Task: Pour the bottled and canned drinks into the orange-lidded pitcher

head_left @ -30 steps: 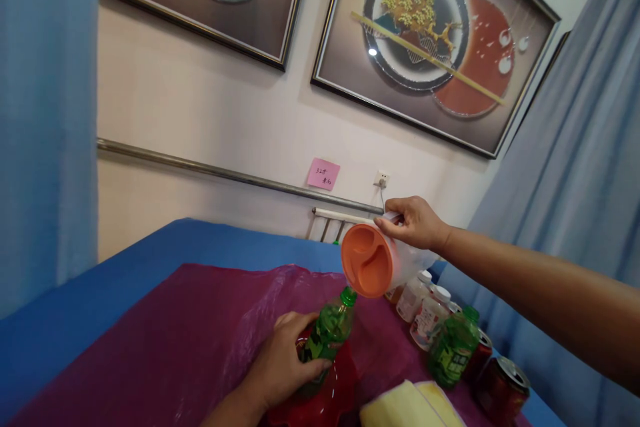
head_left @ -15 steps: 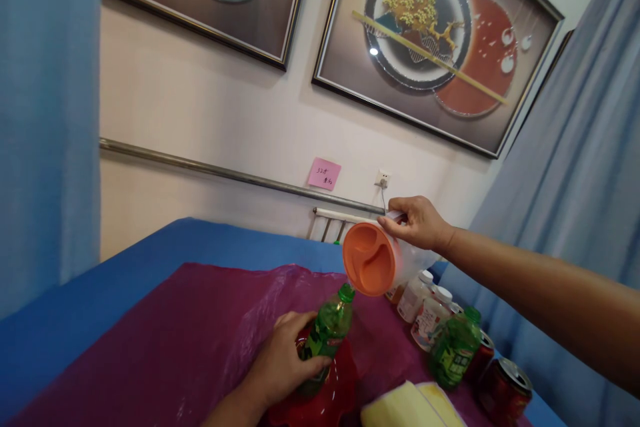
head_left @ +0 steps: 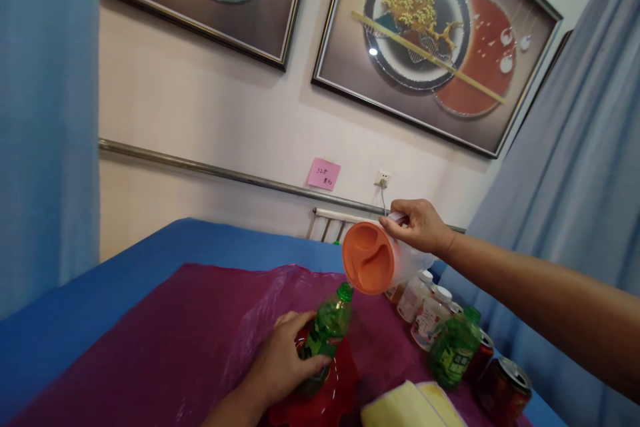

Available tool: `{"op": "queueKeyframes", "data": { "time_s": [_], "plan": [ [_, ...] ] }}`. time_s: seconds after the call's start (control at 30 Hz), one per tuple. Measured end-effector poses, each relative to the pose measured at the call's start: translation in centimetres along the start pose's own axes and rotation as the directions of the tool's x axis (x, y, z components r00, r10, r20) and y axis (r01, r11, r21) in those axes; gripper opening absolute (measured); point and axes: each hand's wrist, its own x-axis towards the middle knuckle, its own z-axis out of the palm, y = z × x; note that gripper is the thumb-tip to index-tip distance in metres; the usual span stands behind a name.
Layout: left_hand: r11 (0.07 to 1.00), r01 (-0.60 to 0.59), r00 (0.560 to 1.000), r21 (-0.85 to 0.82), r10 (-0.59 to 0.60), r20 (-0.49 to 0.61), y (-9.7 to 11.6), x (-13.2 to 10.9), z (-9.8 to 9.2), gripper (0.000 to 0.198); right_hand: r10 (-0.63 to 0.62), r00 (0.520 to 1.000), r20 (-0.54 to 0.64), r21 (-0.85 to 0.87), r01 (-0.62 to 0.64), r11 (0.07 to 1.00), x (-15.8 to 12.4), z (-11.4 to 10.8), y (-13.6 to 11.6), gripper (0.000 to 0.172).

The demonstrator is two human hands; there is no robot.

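Note:
My left hand (head_left: 283, 363) is wrapped round a green plastic bottle (head_left: 330, 327), which stands slightly tilted in a red dish (head_left: 343, 387). The bottle has no cap on its mouth. Closed on the handle of a clear pitcher (head_left: 407, 263) is my right hand (head_left: 419, 223). The pitcher is tipped over, and its orange lid (head_left: 369, 258) faces me with its lower edge just above the bottle mouth. Whether liquid is running between them is hard to make out.
Right of the dish lies a folded yellow cloth (head_left: 410, 407). Beyond it stand another green bottle (head_left: 454, 350), several white-capped bottles (head_left: 431, 320) and dark red cans (head_left: 504, 390). A purple plastic sheet (head_left: 170, 347) covers part of the blue table (head_left: 215, 235). Blue curtains (head_left: 50, 113) hang on both sides.
Almost nothing differs. The right hand and pitcher have shifted very slightly; the left hand keeps its hold on the bottle.

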Motion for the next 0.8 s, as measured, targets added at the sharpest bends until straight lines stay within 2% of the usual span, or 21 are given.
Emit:
{"op": "queueKeyframes", "data": {
  "time_s": [0.8],
  "plan": [
    [1.000, -0.014, 1.000, -0.001, 0.014, -0.025, -0.22, 0.07, -0.04, 0.060, -0.020, 1.000, -0.020, -0.008, 0.020, 1.000, -0.25, -0.34, -0.29, 0.043]
  ]
}}
